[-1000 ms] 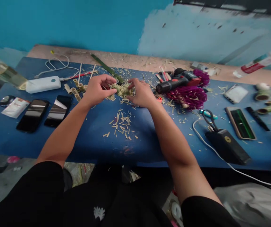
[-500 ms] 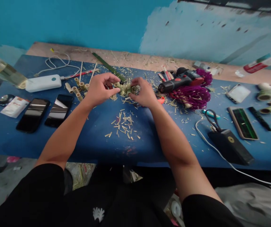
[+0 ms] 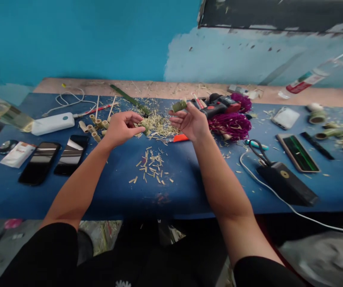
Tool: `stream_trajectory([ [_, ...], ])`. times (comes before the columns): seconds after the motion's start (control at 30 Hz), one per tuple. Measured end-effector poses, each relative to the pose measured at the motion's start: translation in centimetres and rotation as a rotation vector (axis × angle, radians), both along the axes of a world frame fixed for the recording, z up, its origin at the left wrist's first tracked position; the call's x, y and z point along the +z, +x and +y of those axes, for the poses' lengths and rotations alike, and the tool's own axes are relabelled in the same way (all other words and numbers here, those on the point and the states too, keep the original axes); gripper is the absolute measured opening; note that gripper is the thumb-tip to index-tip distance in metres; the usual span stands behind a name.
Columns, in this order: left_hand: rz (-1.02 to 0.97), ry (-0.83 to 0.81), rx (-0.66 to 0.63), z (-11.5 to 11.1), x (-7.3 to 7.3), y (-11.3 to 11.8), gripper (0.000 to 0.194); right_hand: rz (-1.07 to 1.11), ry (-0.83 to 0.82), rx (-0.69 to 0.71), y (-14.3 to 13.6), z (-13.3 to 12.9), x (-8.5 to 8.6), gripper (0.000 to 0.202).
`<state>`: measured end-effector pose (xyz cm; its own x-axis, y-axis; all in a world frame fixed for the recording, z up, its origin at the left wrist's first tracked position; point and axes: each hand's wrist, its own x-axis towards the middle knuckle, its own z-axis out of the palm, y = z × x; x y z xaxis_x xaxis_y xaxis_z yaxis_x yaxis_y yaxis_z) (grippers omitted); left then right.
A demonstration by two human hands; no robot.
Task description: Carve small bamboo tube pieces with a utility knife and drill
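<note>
Holding a short green bamboo piece (image 3: 179, 106), my right hand (image 3: 195, 121) is turned palm up, thumb and forefinger closed on it while the other fingers fan out beneath. The piece sits at the fingertips, above the table. My left hand (image 3: 123, 129) is curved, thumb and fingers bent around a greenish bit (image 3: 145, 126) at the edge of the shavings (image 3: 161, 124) (whether I am really gripping that bit, I cannot tell).

Counting outward, I have one green bamboo strip (image 3: 126, 97) slanting behind the shavings, two pale thin sticks (image 3: 97, 107) and at least five short bamboo tubes (image 3: 99, 123) past my left hand. Two dark phones (image 3: 40, 163) lie side by side near my left forearm, with one white power bank (image 3: 53, 123) behind them. Over on the right are two purple bundles (image 3: 231, 126), one phone with green on its screen (image 3: 298, 153) and one black power bank (image 3: 286, 183) with a strap.

Crowding my right hand, a drill (image 3: 219, 108) lies just behind it, partly hidden, and the orange-handled knife (image 3: 180, 138) rests beside my wrist, between my hands and close against the shavings.
</note>
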<state>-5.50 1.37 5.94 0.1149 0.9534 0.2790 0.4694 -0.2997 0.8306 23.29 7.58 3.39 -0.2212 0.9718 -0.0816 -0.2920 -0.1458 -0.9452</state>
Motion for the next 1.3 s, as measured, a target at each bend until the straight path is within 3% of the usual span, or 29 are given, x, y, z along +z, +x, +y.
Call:
stream_trajectory([
  [0.2, 0.035, -0.076, -0.094, -0.8, -1.0, 1.7, 0.038, -0.062, 0.075, -0.100, 0.4, 0.2, -0.6, 0.057],
  [0.33, 0.069, -0.121, -0.186, -1.6, -1.6, 3.0, 0.033, -0.353, 0.228, -0.168, 0.3, 0.6, -2.0, 0.068],
  [0.43, 0.082, -0.116, -0.195, -1.7, -2.0, 3.2, 0.028, -0.553, 0.336, -0.154, 1.0, 0.7, -1.9, 0.070],
  [0.5, 0.071, -0.114, -0.193, -1.6, -2.3, 3.2, 0.026, -0.740, 0.393, -0.074, 2.2, 0.4, -1.0, 0.060],
  [0.67, 0.007, -0.151, -0.179, -0.9, -2.9, 3.0, 0.021, -1.182, 0.458, 0.494, 5.6, -0.7, 1.9, 0.029],
  [0.8, -0.063, -0.248, -0.159, -0.5, -3.5, 3.0, 0.028, -1.386, 0.547, 0.458, 6.1, -0.5, 1.8, 0.029],
  [1.0, -0.161, -0.331, -0.147, 0.2, -4.2, 2.8, 0.037, -1.355, 0.668, 0.530, 6.7, -0.1, 1.4, 0.020],
  [1.17, -0.204, -0.348, -0.148, 0.6, -4.4, 2.6, 0.032, -1.238, 0.560, 0.482, 7.2, -1.5, 2.8, 0.027],
  [1.3, -0.201, -0.358, -0.141, 0.9, -4.5, 2.5, 0.030, -1.194, 0.555, 0.505, 5.4, -2.4, 3.5, 0.015],
])
